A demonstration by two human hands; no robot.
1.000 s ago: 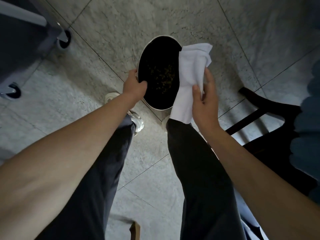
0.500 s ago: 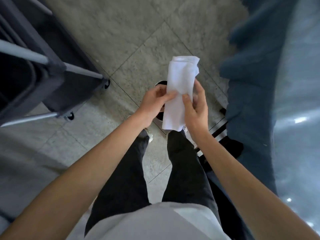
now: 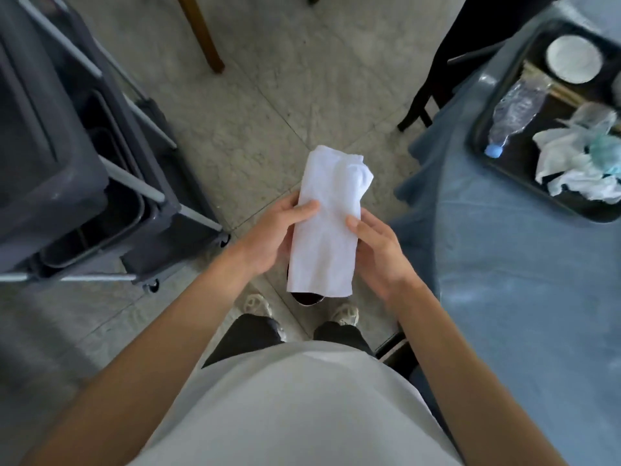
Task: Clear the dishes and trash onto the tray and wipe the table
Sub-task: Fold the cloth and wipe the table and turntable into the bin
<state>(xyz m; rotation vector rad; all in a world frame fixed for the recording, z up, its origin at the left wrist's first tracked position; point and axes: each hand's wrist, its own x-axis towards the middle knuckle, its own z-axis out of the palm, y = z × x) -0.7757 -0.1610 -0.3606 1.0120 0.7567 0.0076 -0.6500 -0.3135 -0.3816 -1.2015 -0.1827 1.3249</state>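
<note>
A folded white cloth (image 3: 327, 223) is held upright in front of me, over the floor. My left hand (image 3: 275, 232) grips its left edge with the thumb across the front. My right hand (image 3: 378, 248) holds its right edge, fingers curled behind. A dark bin (image 3: 307, 298) on the floor shows only as a sliver beneath the cloth. On the blue-covered table (image 3: 521, 297) to the right lies a black tray (image 3: 484, 95) with a white plate (image 3: 573, 58), a crushed plastic bottle (image 3: 514, 112) and crumpled tissues (image 3: 571, 159).
A grey service cart (image 3: 84, 183) with bins stands on the left. A wooden chair leg (image 3: 201, 31) is at the top and a black chair (image 3: 433, 85) beside the table. My feet stand on the tiled floor (image 3: 268, 112) between cart and table.
One second ago my left hand gripped the bin's rim; it has since let go and taken hold of the cloth. My view has risen, bringing the table and tray into sight.
</note>
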